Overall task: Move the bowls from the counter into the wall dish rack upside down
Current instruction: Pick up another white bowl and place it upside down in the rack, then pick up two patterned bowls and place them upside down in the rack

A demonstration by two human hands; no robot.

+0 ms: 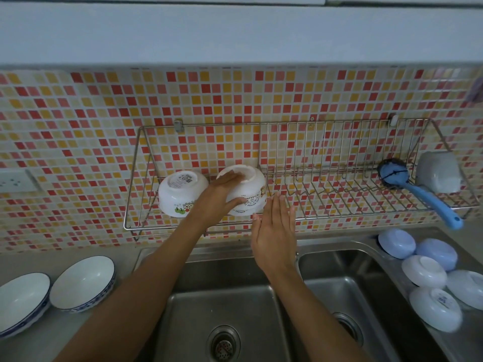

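Note:
A wire wall dish rack [326,216] hangs on the mosaic tiles. At its left end a white bowl with cartoon print [180,194] rests upside down. Right beside it, my left hand [222,197] grips a second white printed bowl [252,184], turned upside down in the rack. My right hand [274,228] hovers flat and empty just below and right of that bowl, fingers apart. Several pale blue and white bowls [428,273] lie upside down on the counter to the right of the sink. Two wide blue-rimmed bowls [83,283] stand upright on the left counter.
A double steel sink [235,309] lies below my arms. A blue-handled brush [418,189] and a grey cup [440,176] occupy the rack's right end. A wall socket [15,180] sits at the left. The rack's middle slots hold nothing.

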